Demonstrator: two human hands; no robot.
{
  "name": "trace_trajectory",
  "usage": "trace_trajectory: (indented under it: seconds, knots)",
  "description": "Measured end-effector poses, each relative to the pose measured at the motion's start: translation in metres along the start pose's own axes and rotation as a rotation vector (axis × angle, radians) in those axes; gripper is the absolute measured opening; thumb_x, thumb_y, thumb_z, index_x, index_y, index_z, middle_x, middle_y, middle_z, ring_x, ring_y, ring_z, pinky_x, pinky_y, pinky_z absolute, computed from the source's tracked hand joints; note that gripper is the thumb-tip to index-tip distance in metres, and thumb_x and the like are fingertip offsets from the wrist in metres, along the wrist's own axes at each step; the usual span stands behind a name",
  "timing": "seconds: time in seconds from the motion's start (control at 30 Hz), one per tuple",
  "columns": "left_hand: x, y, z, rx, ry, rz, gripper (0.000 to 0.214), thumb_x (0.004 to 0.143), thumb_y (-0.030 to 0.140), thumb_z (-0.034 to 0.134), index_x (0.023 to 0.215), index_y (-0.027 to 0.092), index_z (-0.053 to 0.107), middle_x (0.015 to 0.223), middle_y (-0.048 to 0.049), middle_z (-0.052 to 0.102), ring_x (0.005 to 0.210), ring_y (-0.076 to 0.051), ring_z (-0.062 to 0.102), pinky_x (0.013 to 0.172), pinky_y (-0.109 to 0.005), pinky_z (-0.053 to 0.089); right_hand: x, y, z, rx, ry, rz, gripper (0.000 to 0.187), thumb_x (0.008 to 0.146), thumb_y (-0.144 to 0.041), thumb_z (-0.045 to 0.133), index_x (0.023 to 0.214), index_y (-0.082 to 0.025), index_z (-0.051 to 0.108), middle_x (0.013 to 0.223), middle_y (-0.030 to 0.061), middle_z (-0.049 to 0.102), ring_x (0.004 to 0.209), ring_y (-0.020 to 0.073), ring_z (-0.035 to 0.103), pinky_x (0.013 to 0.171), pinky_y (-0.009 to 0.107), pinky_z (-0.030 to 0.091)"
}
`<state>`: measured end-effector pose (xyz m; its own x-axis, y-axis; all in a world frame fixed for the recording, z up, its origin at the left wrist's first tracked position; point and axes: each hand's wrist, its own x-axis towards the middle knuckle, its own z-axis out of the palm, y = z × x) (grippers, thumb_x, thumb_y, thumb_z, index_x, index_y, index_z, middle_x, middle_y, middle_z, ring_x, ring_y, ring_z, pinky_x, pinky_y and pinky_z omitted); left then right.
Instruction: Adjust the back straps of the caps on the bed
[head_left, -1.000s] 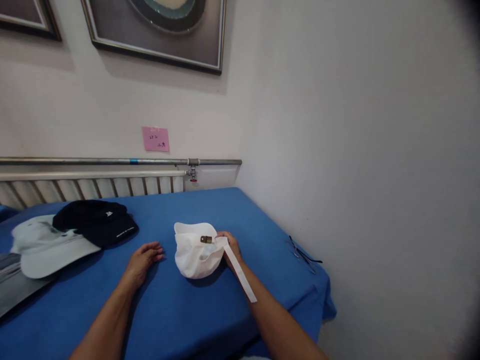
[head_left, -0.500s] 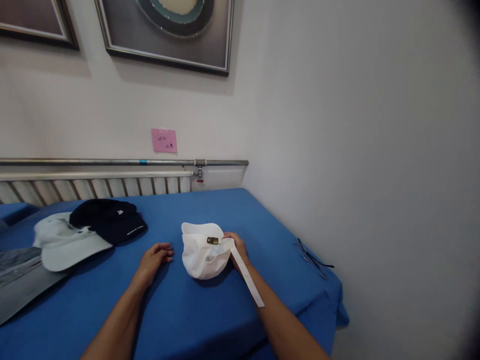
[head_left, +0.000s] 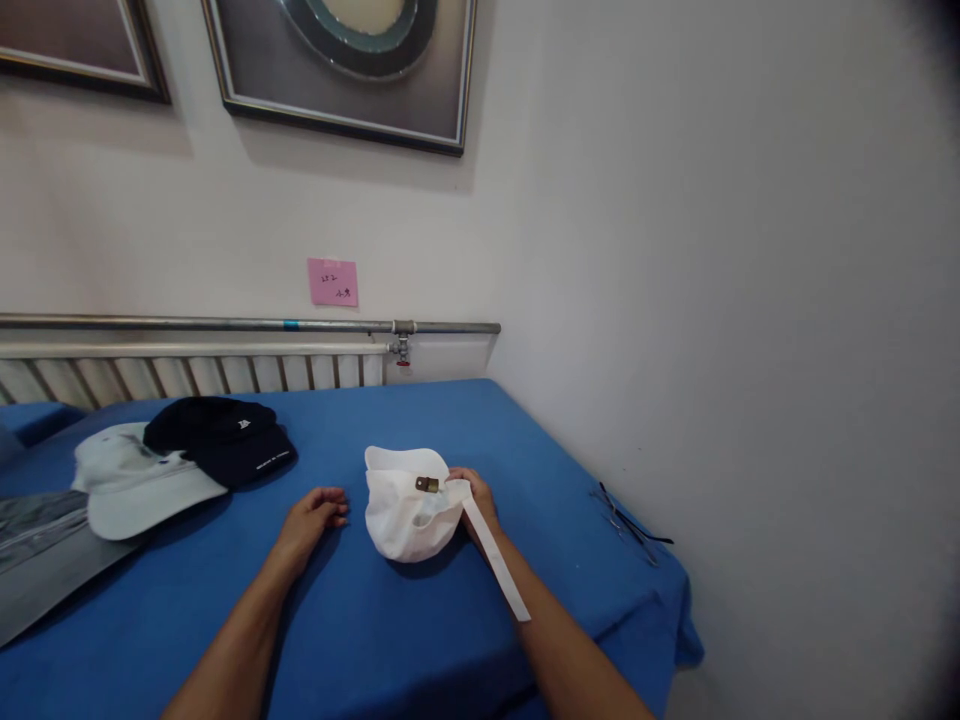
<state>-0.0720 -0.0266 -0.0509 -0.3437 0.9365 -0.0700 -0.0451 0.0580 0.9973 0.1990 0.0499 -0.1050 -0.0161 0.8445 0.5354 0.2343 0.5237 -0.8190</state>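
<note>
A white baseball cap [head_left: 401, 515] sits in front of me on the blue cloth, its back turned toward me. Its brass buckle [head_left: 427, 485] shows at the back, and a loose white strap [head_left: 495, 560] hangs from its right side across my right forearm. My right hand [head_left: 476, 492] grips the cap at the right edge; part of the fingers is hidden behind the strap and fabric. To the left of the cap, apart from it, my left hand [head_left: 315, 515] rests on the cloth with loosely bent fingers and nothing in it.
At the left lie a navy cap [head_left: 217, 435], a pale cap [head_left: 142, 485] and a grey cap [head_left: 52, 570], overlapping. Eyeglasses [head_left: 634, 525] lie by the right wall. A radiator [head_left: 225, 372] and pipe [head_left: 187, 323] run behind the blue-covered table [head_left: 360, 640].
The whole view has shifted slightly, with things appearing a little farther right. My hands and the white cap keep nearly the same pose.
</note>
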Motion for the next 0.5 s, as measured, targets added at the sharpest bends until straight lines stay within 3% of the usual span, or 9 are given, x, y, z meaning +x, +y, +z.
trace_trajectory:
  seconds: [0.1, 0.23, 0.27, 0.37, 0.5]
  knots:
    - [-0.007, 0.002, 0.003, 0.063, 0.051, 0.106, 0.017, 0.07, 0.015, 0.056, 0.086, 0.014, 0.063, 0.085, -0.0095, 0.067, 0.073, -0.021, 0.065, 0.067, -0.032, 0.054, 0.0, -0.011, -0.001, 0.011, 0.005, -0.012, 0.017, 0.088, -0.031, 0.063, 0.086, -0.014, 0.064, 0.099, 0.0047, 0.065, 0.093, 0.018, 0.062, 0.085, 0.039, 0.05]
    - [-0.034, 0.019, 0.013, 0.135, 0.1, 0.319, 0.03, 0.072, 0.022, 0.062, 0.102, 0.021, 0.064, 0.12, -0.0083, 0.062, 0.117, -0.026, 0.054, 0.101, -0.036, 0.041, -0.006, -0.03, -0.004, 0.022, 0.016, -0.016, 0.002, 0.077, -0.018, 0.065, 0.075, -0.017, 0.066, 0.101, 0.005, 0.066, 0.096, 0.0199, 0.061, 0.089, 0.038, 0.047]
    - [-0.041, 0.025, 0.017, 0.16, 0.08, 0.377, 0.035, 0.07, 0.023, 0.065, 0.104, 0.023, 0.065, 0.125, -0.007, 0.061, 0.123, -0.027, 0.05, 0.106, -0.036, 0.036, -0.009, -0.035, -0.004, 0.024, 0.018, -0.013, 0.006, 0.075, -0.014, 0.063, 0.073, -0.019, 0.067, 0.102, 0.0048, 0.066, 0.097, 0.0206, 0.061, 0.09, 0.037, 0.047]
    - [-0.056, 0.047, 0.028, 0.329, -0.095, 0.644, 0.047, 0.064, 0.023, 0.069, 0.11, 0.024, 0.066, 0.129, -0.0081, 0.061, 0.13, -0.032, 0.044, 0.115, -0.041, 0.021, -0.014, -0.047, -0.007, 0.023, 0.012, -0.007, 0.015, 0.071, -0.012, 0.057, 0.07, -0.022, 0.068, 0.101, 0.0039, 0.066, 0.098, 0.022, 0.062, 0.091, 0.034, 0.046]
    - [-0.058, 0.067, 0.031, 0.577, -0.303, 0.725, 0.051, 0.062, 0.022, 0.066, 0.113, 0.022, 0.068, 0.106, -0.0076, 0.069, 0.112, -0.032, 0.055, 0.114, -0.046, 0.018, -0.021, -0.058, -0.01, -0.002, 0.002, -0.023, 0.013, 0.07, -0.014, 0.058, 0.071, -0.022, 0.068, 0.102, 0.0058, 0.066, 0.1, 0.0227, 0.061, 0.093, 0.035, 0.046]
